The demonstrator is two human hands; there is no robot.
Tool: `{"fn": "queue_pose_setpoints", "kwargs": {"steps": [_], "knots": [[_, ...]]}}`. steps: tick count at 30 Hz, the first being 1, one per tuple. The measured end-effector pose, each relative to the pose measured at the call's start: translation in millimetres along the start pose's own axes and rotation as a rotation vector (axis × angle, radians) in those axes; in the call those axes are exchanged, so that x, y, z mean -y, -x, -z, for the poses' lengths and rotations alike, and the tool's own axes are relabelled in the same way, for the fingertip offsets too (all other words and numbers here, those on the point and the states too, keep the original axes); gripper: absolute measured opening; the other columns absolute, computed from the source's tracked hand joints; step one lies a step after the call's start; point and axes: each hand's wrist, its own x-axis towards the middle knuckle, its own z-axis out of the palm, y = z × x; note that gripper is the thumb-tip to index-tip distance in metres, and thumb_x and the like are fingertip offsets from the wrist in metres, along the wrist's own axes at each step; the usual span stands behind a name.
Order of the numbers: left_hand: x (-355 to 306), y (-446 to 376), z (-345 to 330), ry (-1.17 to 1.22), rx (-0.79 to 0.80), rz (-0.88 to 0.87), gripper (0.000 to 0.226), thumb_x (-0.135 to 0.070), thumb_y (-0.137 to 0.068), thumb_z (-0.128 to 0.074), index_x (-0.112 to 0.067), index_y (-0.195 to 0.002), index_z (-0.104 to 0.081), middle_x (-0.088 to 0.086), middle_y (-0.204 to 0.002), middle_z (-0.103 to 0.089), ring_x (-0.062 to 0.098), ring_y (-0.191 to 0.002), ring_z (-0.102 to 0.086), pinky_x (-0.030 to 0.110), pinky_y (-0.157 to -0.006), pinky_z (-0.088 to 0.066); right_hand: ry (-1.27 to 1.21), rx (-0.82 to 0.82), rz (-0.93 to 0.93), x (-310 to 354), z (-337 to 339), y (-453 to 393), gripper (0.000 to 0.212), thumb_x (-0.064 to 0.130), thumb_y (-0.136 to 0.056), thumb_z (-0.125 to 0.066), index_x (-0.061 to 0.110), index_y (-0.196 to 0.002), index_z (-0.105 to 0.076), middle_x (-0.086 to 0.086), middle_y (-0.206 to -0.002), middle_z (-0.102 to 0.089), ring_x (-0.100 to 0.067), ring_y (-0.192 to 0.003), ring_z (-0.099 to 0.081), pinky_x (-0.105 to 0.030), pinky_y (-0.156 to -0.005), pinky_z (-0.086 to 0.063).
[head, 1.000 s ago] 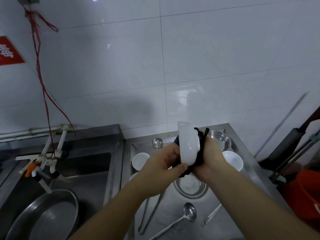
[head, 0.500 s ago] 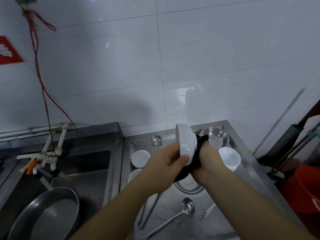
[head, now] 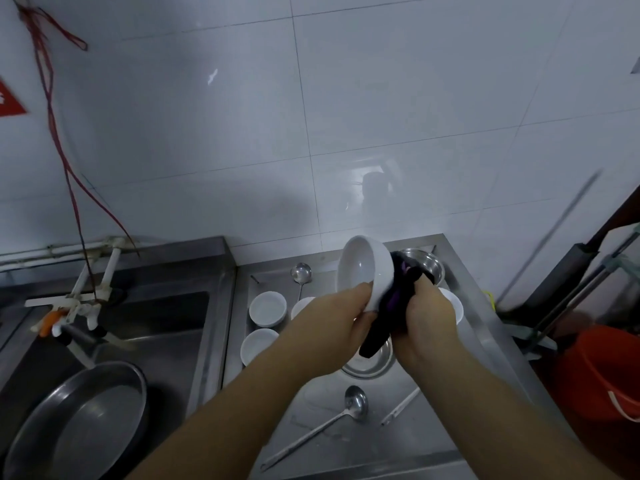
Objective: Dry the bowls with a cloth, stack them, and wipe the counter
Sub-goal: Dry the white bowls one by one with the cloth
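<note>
Since the earlier frame, the white bowl (head: 365,271) has turned from edge-on to show its inside. Left hand (head: 341,318) grips its lower rim; right hand (head: 427,322) clutches the dark cloth (head: 398,299) against its underside, above the steel desk (head: 460,344). Red wall sign (head: 8,103): writing unreadable.

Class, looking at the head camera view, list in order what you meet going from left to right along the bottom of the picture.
Large round steel pan in the sink → long-handled steel ladle on the steel counter → orange plastic bucket on the floor.
</note>
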Motion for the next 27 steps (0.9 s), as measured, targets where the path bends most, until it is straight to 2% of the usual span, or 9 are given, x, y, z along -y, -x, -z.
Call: {"fn": "queue_pose_setpoints", "kwargs": {"steps": [4,7,11,14,16,19,23,25,27], "knots": [[-13,-7,-20,-0.100,0.162,0.012,0.011,-0.031,-0.110,-0.047,-0.020,-0.110,-0.049,0.000,-0.102,-0.069,0.024,-0.087,-0.065,0.042,-0.079,-0.056,0.030,0.035,0.102,14,22,-18,0.016,0.018,-0.099,-0.066,0.019,-0.114,-0.072,-0.004,-0.093,-0.081,-0.019,-0.081,-0.079,-0.030,-0.061,-0.062],[-23,-4,-39,-0.163,0.242,0.045,0.014,-0.028,-0.110,-0.048,-0.014,-0.112,-0.050,0.007,-0.106,-0.068,0.030,-0.091,-0.065,0.041,-0.076,-0.052,0.242,0.108,0.057,16,43,-25,0.034,0.023,-0.090,-0.081,0.012,-0.119,-0.067,-0.003,-0.085,-0.076,-0.012,-0.070,-0.074,-0.026,-0.055,-0.057],[-31,2,-60,-0.247,0.270,0.042,0.015,-0.027,-0.109,-0.050,-0.013,-0.114,-0.052,0.009,-0.112,-0.068,0.034,-0.096,-0.065,0.040,-0.076,-0.052,0.396,0.134,-0.034,7,71,-29,0.047,0.014,-0.082,-0.087,0.008,-0.121,-0.062,-0.014,-0.089,-0.068,-0.020,-0.065,-0.070,-0.038,-0.054,-0.061],[-25,14,-76,-0.236,0.147,-0.009,0.023,-0.039,-0.105,-0.052,-0.021,-0.115,-0.061,-0.001,-0.112,-0.071,0.024,-0.103,-0.064,0.036,-0.086,-0.049,0.335,0.078,-0.094,-2,87,-30,0.041,0.011,-0.086,-0.081,0.011,-0.122,-0.062,-0.019,-0.097,-0.069,-0.031,-0.080,-0.071,-0.049,-0.065,-0.065],[-15,21,-83,-0.079,-0.036,0.110,0.033,-0.049,-0.100,-0.051,-0.031,-0.124,-0.064,-0.013,-0.123,-0.069,0.010,-0.117,-0.057,0.028,-0.102,-0.042,0.223,0.029,-0.150,-9,97,-31,0.035,0.009,-0.089,-0.077,0.012,-0.121,-0.064,-0.016,-0.101,-0.070,-0.032,-0.086,-0.071,-0.044,-0.061,-0.064],[6,30,-100,0.148,-0.254,0.389,0.039,-0.041,-0.100,-0.056,-0.031,-0.137,-0.057,-0.016,-0.126,-0.059,0.007,-0.118,-0.052,0.026,-0.101,-0.044,0.132,-0.015,-0.191,-16,111,-30,0.034,0.005,-0.092,-0.073,0.013,-0.124,-0.065,-0.014,-0.105,-0.069,-0.034,-0.092,-0.069,-0.045,-0.062,-0.062],[24,34,-124,0.791,0.001,0.745,0.029,-0.037,-0.100,-0.056,-0.020,-0.117,-0.073,0.007,-0.107,-0.076,0.027,-0.100,-0.074,0.046,-0.094,-0.063,0.151,-0.087,-0.166,-33,132,-22,0.032,0.003,-0.093,-0.070,0.016,-0.122,-0.066,-0.019,-0.110,-0.071,-0.036,-0.096,-0.070,-0.056,-0.075,-0.064],[26,36,-136,0.994,0.022,0.836,0.020,-0.026,-0.101,-0.058,-0.020,-0.106,-0.076,0.014,-0.105,-0.078,0.031,-0.098,-0.076,0.049,-0.093,-0.064,0.205,-0.135,-0.171,-40,146,-18,0.032,0.001,-0.093,-0.070,0.014,-0.121,-0.066,-0.024,-0.116,-0.071,-0.041,-0.100,-0.069,-0.063,-0.089,-0.058],[27,36,-150,1.127,0.058,0.901,0.017,-0.016,-0.103,-0.061,-0.016,-0.110,-0.076,0.015,-0.106,-0.079,0.032,-0.097,-0.078,0.048,-0.087,-0.066,0.269,-0.224,-0.162,-44,163,-13,0.026,-0.001,-0.091,-0.072,0.014,-0.113,-0.067,-0.025,-0.112,-0.072,-0.041,-0.096,-0.069,-0.062,-0.085,-0.059]]}}
